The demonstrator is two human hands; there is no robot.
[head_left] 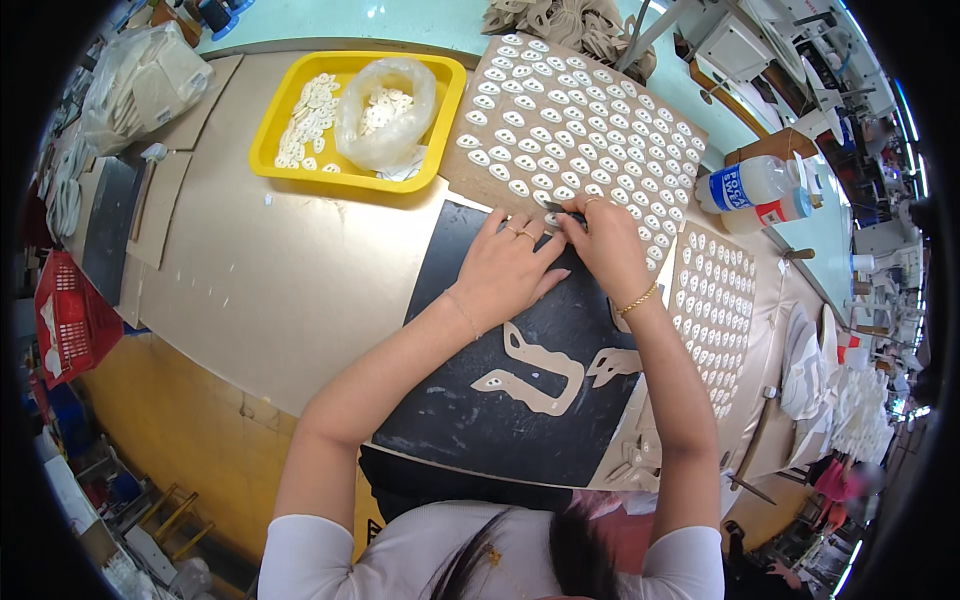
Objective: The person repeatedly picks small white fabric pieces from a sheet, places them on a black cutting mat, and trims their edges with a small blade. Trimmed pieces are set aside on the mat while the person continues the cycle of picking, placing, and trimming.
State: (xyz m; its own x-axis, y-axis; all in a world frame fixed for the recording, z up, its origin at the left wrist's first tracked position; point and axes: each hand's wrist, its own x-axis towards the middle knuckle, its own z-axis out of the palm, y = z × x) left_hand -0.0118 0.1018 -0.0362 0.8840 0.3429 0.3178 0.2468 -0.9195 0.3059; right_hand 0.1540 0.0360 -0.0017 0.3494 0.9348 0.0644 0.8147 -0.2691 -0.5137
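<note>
My left hand lies with its fingers spread at the near edge of a brown board covered with rows of small white oval pieces. Beside it, the fingers of my right hand pinch a thin dark pointed tool; its exact kind is hard to make out. The tool's tip is among the nearest ovals, close to a white oval piece between my hands. Under my wrists is a black mat, where a beige U-shaped cut-out and a smaller beige piece lie.
A yellow tray at the far left holds loose white ovals and an open plastic bag of more. A second board of ovals lies at the right. Bottles stand beyond it. A plastic bag sits far left.
</note>
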